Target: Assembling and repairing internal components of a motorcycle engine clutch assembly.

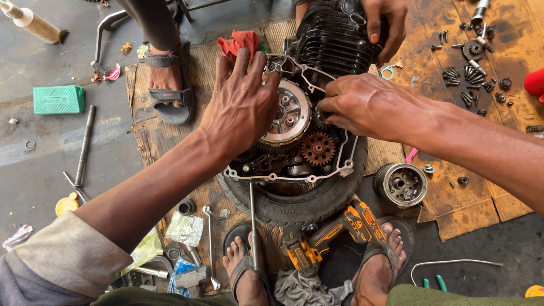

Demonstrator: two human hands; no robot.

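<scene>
Open grey metal engine case (294, 164) cradled in a black rubber tyre (294, 205) on the floor, steadied level for work. Left hand (241, 107) spread flat, grip wide, pressing the round silver clutch drum (290, 116). Right hand (362, 105) with grip narrow, fingertips pinching something hidden beside the rusty orange gear (317, 148). Another person's hand (385, 25) bracing the black finned cylinder (334, 39).

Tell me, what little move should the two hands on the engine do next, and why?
Probably seat the round clutch squarely. The left hand lies spread on its rim and the right hand has fingertips at its other edge, beside the small orange gear. Another person's hand steadies the black cylinder, so both hands are free.
</scene>
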